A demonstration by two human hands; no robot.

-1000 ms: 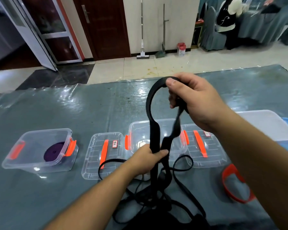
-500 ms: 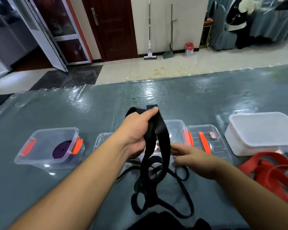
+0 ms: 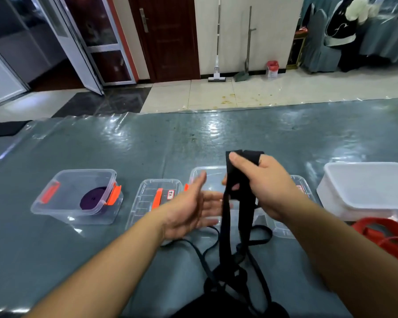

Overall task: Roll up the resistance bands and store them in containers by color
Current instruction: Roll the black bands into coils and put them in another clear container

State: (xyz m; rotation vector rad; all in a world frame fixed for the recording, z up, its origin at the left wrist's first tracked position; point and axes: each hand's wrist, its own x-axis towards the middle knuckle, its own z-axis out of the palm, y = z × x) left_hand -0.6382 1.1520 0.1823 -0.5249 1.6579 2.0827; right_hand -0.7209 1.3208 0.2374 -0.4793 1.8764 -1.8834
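Black band (image 3: 225, 216) hangs mid-frame, top fold gripped by right hand (image 3: 264, 184); left hand (image 3: 191, 210) spread open beside it, bare table (image 3: 170, 145) beyond.

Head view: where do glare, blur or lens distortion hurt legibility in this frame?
Head view: bright glare streaks the table's plastic cover; the left hand is motion-smeared, open beside the black band that the right hand grips; wide-angle bending curves the table's far edge; the lid label is unreadable.
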